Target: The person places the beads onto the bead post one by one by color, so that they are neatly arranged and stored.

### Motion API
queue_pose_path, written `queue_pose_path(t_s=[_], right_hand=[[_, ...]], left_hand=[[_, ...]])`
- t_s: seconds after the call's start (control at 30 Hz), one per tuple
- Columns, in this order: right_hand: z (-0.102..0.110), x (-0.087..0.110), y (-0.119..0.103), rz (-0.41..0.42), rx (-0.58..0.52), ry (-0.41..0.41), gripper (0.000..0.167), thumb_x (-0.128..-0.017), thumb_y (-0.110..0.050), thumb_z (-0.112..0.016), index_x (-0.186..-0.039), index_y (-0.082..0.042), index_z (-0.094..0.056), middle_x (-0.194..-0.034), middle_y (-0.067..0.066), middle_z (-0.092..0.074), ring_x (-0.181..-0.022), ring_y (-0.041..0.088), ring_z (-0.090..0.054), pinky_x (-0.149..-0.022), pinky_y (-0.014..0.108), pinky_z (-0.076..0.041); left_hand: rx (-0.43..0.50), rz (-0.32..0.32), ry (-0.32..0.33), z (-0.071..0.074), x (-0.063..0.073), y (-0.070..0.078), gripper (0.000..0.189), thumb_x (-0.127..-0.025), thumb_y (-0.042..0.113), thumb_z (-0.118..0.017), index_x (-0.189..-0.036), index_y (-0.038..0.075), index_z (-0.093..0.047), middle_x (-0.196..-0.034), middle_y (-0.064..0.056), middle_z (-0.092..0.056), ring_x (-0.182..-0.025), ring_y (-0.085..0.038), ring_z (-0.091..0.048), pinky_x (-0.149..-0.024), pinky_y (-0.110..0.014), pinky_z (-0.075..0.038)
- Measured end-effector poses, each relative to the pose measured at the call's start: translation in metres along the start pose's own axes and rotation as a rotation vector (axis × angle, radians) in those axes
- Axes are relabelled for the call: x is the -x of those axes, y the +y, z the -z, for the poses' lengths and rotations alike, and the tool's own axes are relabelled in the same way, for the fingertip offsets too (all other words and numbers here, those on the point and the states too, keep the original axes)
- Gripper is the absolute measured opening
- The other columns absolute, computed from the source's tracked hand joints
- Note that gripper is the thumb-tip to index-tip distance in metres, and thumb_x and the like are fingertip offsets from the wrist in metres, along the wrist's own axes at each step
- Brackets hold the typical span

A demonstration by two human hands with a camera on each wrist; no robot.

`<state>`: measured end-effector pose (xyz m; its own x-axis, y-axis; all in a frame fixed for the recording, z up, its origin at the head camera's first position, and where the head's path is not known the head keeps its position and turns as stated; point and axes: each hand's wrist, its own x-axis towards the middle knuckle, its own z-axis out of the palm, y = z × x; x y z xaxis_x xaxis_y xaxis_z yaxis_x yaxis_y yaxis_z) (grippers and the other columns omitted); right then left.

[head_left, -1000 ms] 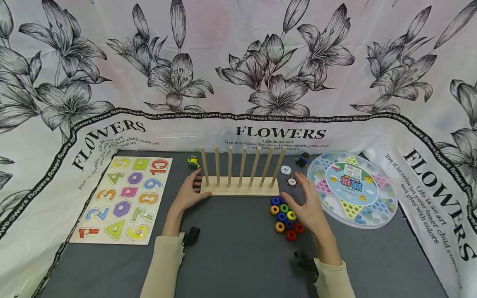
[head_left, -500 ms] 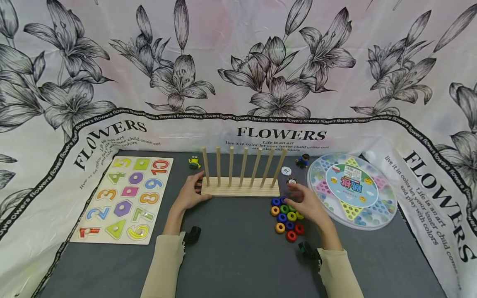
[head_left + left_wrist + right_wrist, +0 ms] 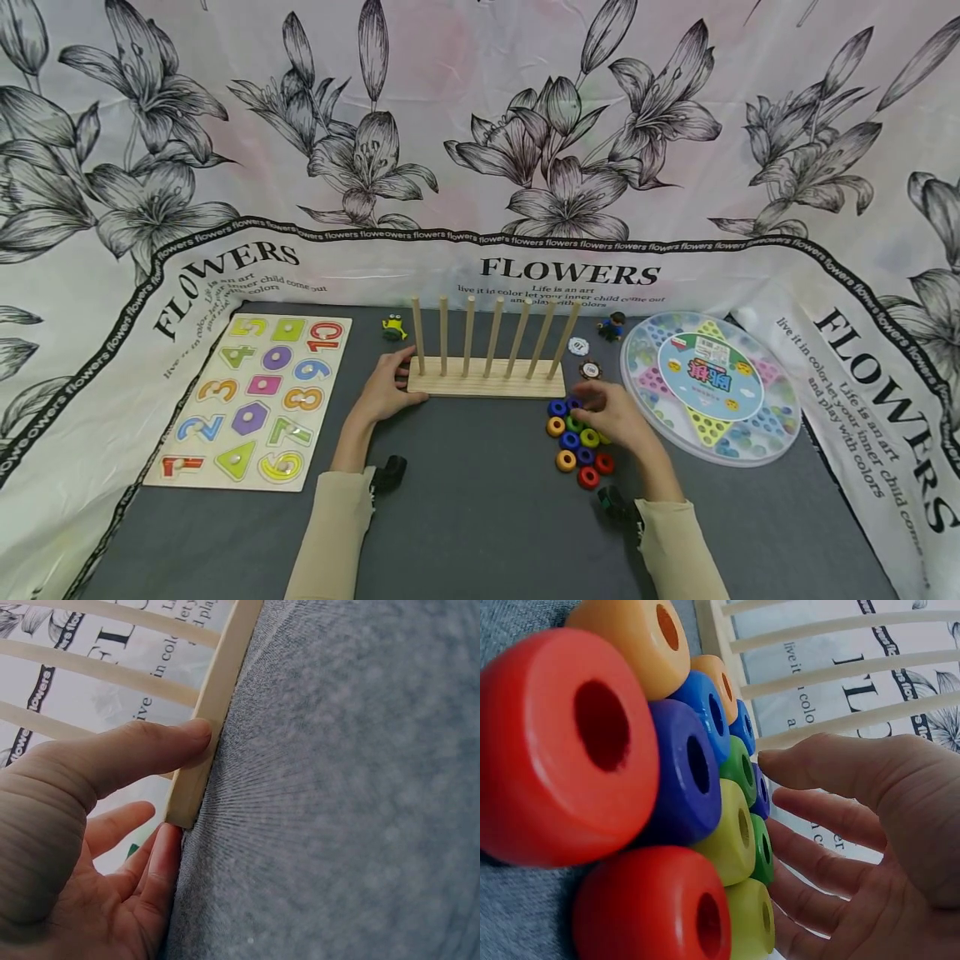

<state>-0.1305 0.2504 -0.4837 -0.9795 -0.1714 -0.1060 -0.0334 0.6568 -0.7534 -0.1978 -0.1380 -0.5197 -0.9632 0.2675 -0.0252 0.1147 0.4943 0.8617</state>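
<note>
A wooden peg stand (image 3: 486, 385) with several upright pegs stands at the middle of the table. My left hand (image 3: 384, 390) holds its left end; in the left wrist view the thumb lies on the front edge of the base (image 3: 196, 776) and fingertips touch its end. Off the stand's right front corner lies a cluster of coloured beads with holes, red (image 3: 588, 477), orange, blue, green and yellow. My right hand (image 3: 621, 415) is over the cluster's far right side. In the right wrist view its thumb is near a purple bead (image 3: 761, 789), fingers spread beside a green bead (image 3: 762, 850); no pinch shows.
A number-and-shape puzzle board (image 3: 251, 404) lies at left. A round game board (image 3: 711, 387) lies at right. Behind the stand are a frog figure (image 3: 393, 327) and a small dark figure (image 3: 611, 326). Two chips, one white (image 3: 578, 346) and one dark-rimmed (image 3: 590, 369), lie near its right end.
My right hand has come down towards the far beads, its thumb and fingers drawing closer together. The left hand keeps its hold on the peg stand.
</note>
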Motion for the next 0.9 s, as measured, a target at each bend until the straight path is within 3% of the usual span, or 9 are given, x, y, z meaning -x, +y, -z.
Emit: queue_pose_path(t_s=[0.33,0.7,0.9], right_hand=[[-0.003,0.000,0.003,0.009,0.003,0.025,0.028,-0.089,-0.005,-0.071,-0.115,0.005,-0.068,-0.107,0.022,-0.068,-0.090,0.033,-0.068,-0.070,0.038,-0.061],[-0.008,0.001,0.004,-0.018,-0.028,0.071,0.021,-0.090,-0.004,-0.069,-0.109,0.005,-0.070,-0.097,0.018,-0.071,-0.082,0.026,-0.069,-0.061,0.027,-0.057],[-0.012,0.001,0.005,-0.037,-0.027,0.107,0.022,-0.090,-0.005,-0.070,-0.110,0.004,-0.070,-0.094,0.017,-0.071,-0.078,0.023,-0.068,-0.057,0.026,-0.055]], left_hand=[[-0.007,-0.005,-0.002,0.001,0.000,0.000,0.085,-0.079,0.005,-0.082,-0.150,0.000,-0.036,-0.134,-0.024,-0.039,-0.113,-0.035,-0.051,-0.097,-0.046,-0.053],[-0.014,0.024,0.009,-0.001,0.001,0.000,0.082,-0.078,0.004,-0.083,-0.148,0.001,-0.041,-0.134,-0.024,-0.039,-0.113,-0.034,-0.052,-0.096,-0.045,-0.054],[-0.019,0.010,0.026,-0.002,0.002,-0.001,0.078,-0.077,0.004,-0.083,-0.146,0.000,-0.045,-0.132,-0.024,-0.041,-0.111,-0.033,-0.052,-0.095,-0.045,-0.054]])
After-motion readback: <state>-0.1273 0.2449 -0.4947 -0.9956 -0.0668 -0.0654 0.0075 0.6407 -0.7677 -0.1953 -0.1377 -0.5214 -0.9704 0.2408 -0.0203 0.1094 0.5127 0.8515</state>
